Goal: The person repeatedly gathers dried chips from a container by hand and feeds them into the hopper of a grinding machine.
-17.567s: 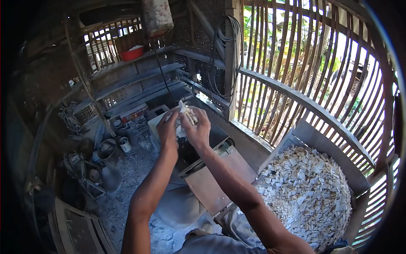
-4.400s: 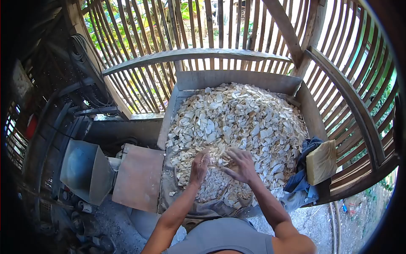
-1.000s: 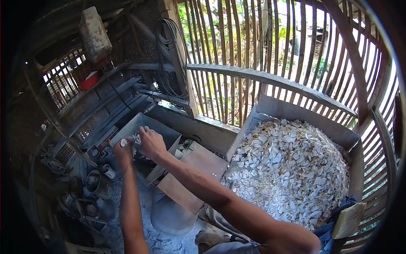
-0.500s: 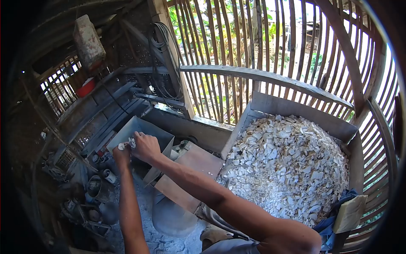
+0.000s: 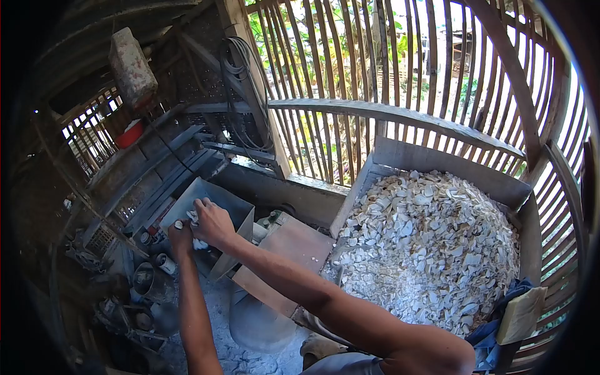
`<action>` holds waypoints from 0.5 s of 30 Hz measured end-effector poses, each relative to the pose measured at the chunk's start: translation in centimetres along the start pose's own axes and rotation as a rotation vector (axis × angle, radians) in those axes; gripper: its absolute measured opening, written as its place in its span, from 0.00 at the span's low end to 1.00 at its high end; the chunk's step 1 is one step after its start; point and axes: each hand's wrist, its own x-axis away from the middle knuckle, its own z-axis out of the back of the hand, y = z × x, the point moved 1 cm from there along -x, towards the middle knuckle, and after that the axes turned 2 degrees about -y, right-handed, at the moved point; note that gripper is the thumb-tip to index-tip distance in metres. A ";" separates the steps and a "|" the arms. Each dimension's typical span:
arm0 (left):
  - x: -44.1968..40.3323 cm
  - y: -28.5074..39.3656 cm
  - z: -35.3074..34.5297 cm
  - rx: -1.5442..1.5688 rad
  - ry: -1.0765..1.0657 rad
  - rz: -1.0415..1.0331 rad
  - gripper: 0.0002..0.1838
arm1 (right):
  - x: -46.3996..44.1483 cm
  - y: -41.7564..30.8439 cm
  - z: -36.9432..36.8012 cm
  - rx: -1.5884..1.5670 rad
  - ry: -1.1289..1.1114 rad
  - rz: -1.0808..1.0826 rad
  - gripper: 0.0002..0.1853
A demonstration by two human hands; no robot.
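Note:
My left hand (image 5: 181,238) is closed around a whitish chip that shows at the top of the fist, over the near side of a grey metal hopper (image 5: 234,198). Close beside it, my right hand (image 5: 213,223) has its fingers curled on pale, broken chips (image 5: 192,217). More white pieces (image 5: 200,244) show just below the two hands, within the hopper; whether they are falling or lying there I cannot tell. Both arms reach forward from the bottom of the view.
On the right, a big heap of whitish chips (image 5: 431,250) fills a wooden bin (image 5: 453,164). A flat board (image 5: 294,244) lies between bin and hopper. Buckets (image 5: 145,278) and machine parts stand at left. A slatted wall (image 5: 375,112) runs behind; a block (image 5: 132,69) hangs above.
Both hands have stayed over the hopper, with the right hand slightly lower. White pieces now show beneath them. The whole view has shifted slightly.

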 end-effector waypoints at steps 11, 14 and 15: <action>-0.4 -0.5 -0.1 0.144 -0.061 0.040 0.11 | 0.2 -0.2 0.4 0.022 0.009 0.006 0.23; -0.9 -1.6 -0.5 0.152 -0.031 -0.003 0.13 | 0.2 0.2 -0.1 0.067 0.036 0.045 0.21; -0.8 -1.1 -0.7 0.151 -0.015 -0.022 0.13 | 0.3 0.3 0.1 0.064 0.025 0.042 0.21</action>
